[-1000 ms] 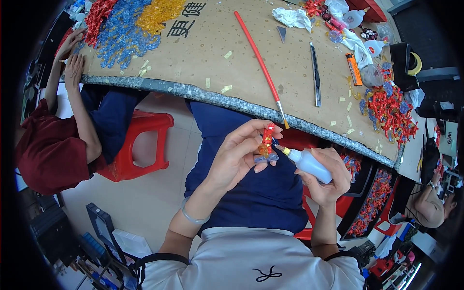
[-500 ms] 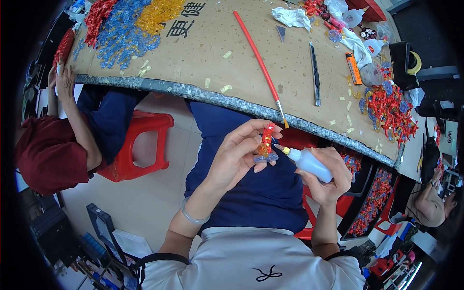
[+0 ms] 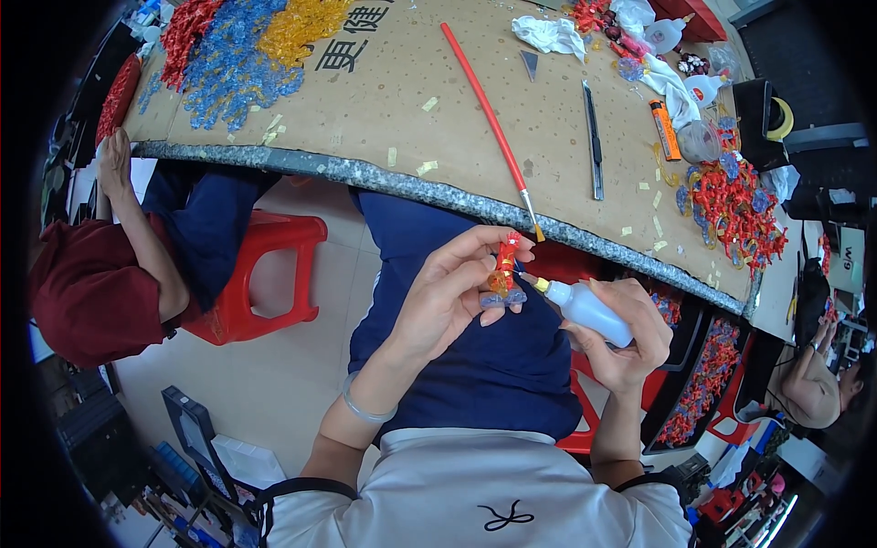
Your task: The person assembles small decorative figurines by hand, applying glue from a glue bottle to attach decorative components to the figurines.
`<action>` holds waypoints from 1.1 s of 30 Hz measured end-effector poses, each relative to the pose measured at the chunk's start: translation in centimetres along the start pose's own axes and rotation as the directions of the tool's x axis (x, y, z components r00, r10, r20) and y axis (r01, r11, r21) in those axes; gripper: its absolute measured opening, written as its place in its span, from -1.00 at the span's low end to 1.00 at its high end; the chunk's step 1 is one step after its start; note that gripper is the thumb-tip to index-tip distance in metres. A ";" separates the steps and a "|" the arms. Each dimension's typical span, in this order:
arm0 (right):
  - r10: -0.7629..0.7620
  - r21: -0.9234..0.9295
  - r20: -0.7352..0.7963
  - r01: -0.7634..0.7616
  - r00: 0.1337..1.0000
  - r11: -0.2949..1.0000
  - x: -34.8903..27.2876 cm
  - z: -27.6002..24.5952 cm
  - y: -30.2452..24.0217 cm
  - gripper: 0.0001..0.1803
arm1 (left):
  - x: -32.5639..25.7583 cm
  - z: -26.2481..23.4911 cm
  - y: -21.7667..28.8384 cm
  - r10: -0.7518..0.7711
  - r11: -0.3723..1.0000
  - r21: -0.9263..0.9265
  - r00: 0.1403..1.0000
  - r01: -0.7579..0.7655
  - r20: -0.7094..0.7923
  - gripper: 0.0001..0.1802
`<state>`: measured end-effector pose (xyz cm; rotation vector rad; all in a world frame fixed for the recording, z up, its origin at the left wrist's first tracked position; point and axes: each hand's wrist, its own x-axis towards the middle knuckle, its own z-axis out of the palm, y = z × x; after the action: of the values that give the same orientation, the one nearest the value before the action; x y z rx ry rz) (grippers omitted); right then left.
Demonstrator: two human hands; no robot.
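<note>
Above my lap, my left hand (image 3: pixel 435 309) is closed on a small figurine (image 3: pixel 503 272), pinching it between thumb and fingers. It is red at the top, amber lower down, with a translucent bluish base. My right hand (image 3: pixel 632 340) grips a soft squeeze bottle (image 3: pixel 592 312) of pale bluish colour, tilted so that its yellow-collared thin tip points left at the figurine's middle. Whether the tip touches the figurine is too small to tell. Just beyond my left hand, a red-handled paintbrush (image 3: pixel 493 123) lies on the cardboard-covered table (image 3: pixel 375 119), its bristles over the edge.
Piles of red pieces (image 3: pixel 185 41), blue pieces (image 3: pixel 239 68) and amber pieces (image 3: pixel 306 27) lie far left. A utility knife (image 3: pixel 594 142), an orange tube-like pack (image 3: pixel 666 130) and a heap of red figurines (image 3: pixel 735 215) lie right. A co-worker (image 3: pixel 110 283) sits left beside a red stool (image 3: pixel 274 274).
The squeeze bottle and my right hand have shifted slightly right, away from the figurine. My left hand stays in place. The co-worker's hands at the left have moved.
</note>
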<state>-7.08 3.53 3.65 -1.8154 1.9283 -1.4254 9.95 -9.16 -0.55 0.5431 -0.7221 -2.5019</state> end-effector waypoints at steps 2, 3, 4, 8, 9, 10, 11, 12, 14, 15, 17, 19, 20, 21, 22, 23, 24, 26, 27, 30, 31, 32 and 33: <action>-0.007 -0.001 0.000 0.007 1.000 1.000 0.0 0.0 0.0 -0.54 | 0.0 0.0 0.0 0.002 1.000 -0.001 1.000 -0.002 0.002 -0.63; -0.014 -0.003 0.000 0.014 1.000 1.000 0.0 0.0 0.0 -0.54 | 0.0 0.0 0.0 0.003 1.000 -0.001 1.000 -0.003 0.001 -0.63; -0.014 -0.003 -0.001 0.014 1.000 1.000 0.1 0.1 0.0 -0.54 | 0.0 0.0 0.0 0.004 1.000 -0.002 1.000 -0.004 0.001 -0.63; -0.013 0.007 0.000 0.013 1.000 1.000 0.1 0.1 -0.1 -0.54 | 0.0 0.0 0.0 0.005 1.000 -0.001 1.000 -0.005 0.008 -0.63; -0.010 0.010 0.001 0.010 1.000 1.000 0.1 0.1 -0.1 -0.54 | 0.0 -0.1 0.0 0.007 1.000 -0.002 1.000 -0.007 0.010 -0.63; -0.010 0.009 0.001 0.010 1.000 1.000 0.2 0.1 -0.1 -0.54 | 0.0 -0.1 0.0 0.008 1.000 -0.003 1.000 -0.008 0.012 -0.63; -0.006 0.001 0.003 0.006 1.000 1.000 0.2 0.0 -0.1 -0.54 | 0.0 -0.1 0.0 0.008 1.000 -0.004 1.000 -0.008 0.011 -0.63; -0.001 -0.007 0.005 0.001 1.000 1.000 0.2 0.0 -0.1 -0.54 | 0.0 -0.1 -0.1 0.005 1.000 -0.006 1.000 -0.005 0.003 -0.63; 0.000 -0.006 0.001 0.000 1.000 1.000 0.2 0.1 -0.1 -0.54 | 0.1 -0.1 -0.1 0.002 1.000 -0.008 1.000 -0.002 -0.005 -0.63; 0.001 -0.005 -0.004 -0.001 1.000 1.000 0.1 0.1 -0.1 -0.54 | 0.1 0.0 -0.1 0.002 1.000 -0.004 1.000 -0.002 -0.009 -0.63; -0.005 0.000 -0.009 0.005 1.000 1.000 0.1 0.2 0.0 -0.54 | 0.1 0.0 -0.1 0.002 1.000 0.000 1.000 -0.002 -0.013 -0.63; -0.012 0.006 -0.014 0.012 1.000 1.000 0.1 0.2 0.0 -0.54 | 0.1 -0.1 -0.1 0.003 1.000 -0.009 1.000 -0.003 -0.010 -0.64; -0.004 0.008 -0.013 0.004 1.000 1.000 0.1 0.2 0.0 -0.54 | 0.0 0.0 -0.1 0.003 1.000 -0.009 1.000 -0.003 -0.010 -0.64; 0.003 0.010 -0.012 -0.003 1.000 1.000 0.0 0.2 0.0 -0.54 | 0.0 0.0 -0.1 0.002 1.000 -0.005 1.000 -0.002 -0.010 -0.64; 0.003 0.009 -0.012 -0.003 1.000 1.000 0.0 0.2 0.1 -0.54 | 0.0 0.0 -0.1 0.001 1.000 -0.001 1.000 -0.001 -0.010 -0.64; 0.014 0.029 -0.010 -0.014 1.000 0.999 -0.2 0.2 0.2 -0.52 | -0.1 -0.1 -0.1 0.000 1.000 -0.001 1.000 0.000 -0.009 -0.64; 0.024 0.049 -0.008 -0.023 1.000 0.999 -0.3 0.2 0.5 -0.51 | -0.1 -0.4 0.0 0.007 1.000 -0.018 1.000 -0.007 0.023 -0.64; 0.049 0.082 -0.034 -0.046 0.998 0.996 -0.7 0.0 1.3 -0.50 | -0.2 -0.4 0.0 0.016 0.999 -0.035 0.998 -0.014 0.053 -0.64; 0.076 0.113 -0.060 -0.069 0.995 0.991 -0.9 0.0 1.7 -0.49 | -0.3 -0.1 0.1 0.064 0.997 0.043 0.998 -0.064 0.008 -0.65; 0.352 0.240 -0.179 -0.306 0.919 0.921 -1.5 -0.1 2.4 -0.48 | -0.6 0.4 0.3 0.194 0.938 0.302 0.980 -0.170 -0.051 -0.65; 0.440 0.291 -0.217 -0.373 0.871 0.881 -1.3 0.2 2.9 -0.48 | -0.7 0.5 0.3 0.273 0.856 0.470 0.960 -0.217 -0.054 -0.65; 0.462 0.360 -0.208 -0.372 0.862 0.856 -0.8 0.2 3.4 -0.45 | -0.7 0.6 0.5 0.274 0.854 0.472 0.960 -0.217 -0.053 -0.65; 0.472 0.338 -0.249 -0.381 0.845 0.860 -0.3 0.3 4.4 -0.47 | -0.7 0.8 0.6 0.284 0.842 0.484 0.959 -0.238 -0.022 -0.63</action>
<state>-9.95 2.92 0.31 -0.9830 1.9790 -1.7886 10.34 -8.97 0.58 0.6716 -1.2980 -2.0251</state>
